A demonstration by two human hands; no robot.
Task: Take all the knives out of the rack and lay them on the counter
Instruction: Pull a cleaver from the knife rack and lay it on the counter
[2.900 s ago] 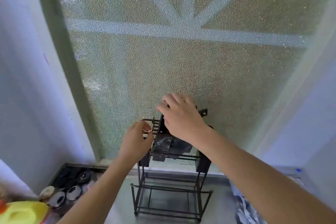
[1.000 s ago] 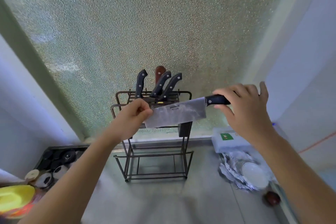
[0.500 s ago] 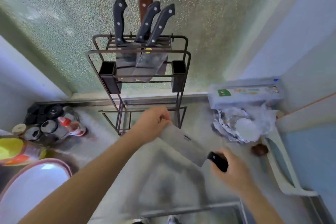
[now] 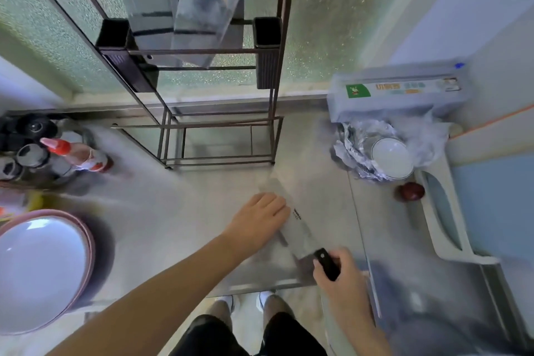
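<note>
Laying the first knife flat — cleaver point(image 4: 291, 225) low over or already on the steel counter point(image 4: 173, 211), diagonal, tip toward the rack point(image 4: 179, 61), handle toward the near edge. Right hand point(image 4: 338, 274) wrapped around the black handle, fingers curled closed on it. Left hand point(image 4: 260, 220) palm-down on the blade's flat near the spine, fingers held together and extended; whether the fingertips press the steel or merely rest there cannot be told through the motion blur. Remaining knives point(image 4: 187, 17) upright in the rack's upper slots, broad blades hanging behind the front rail, handles cut off by the top of the frame.

To finish well: blade settled fully flat before release, cutting edge turned away from the body, left fingers kept on the flat and clear of the edge, handle let go last. Placement well inside the counter's front lip advisable — room to the left beside it for the knives to follow
</note>
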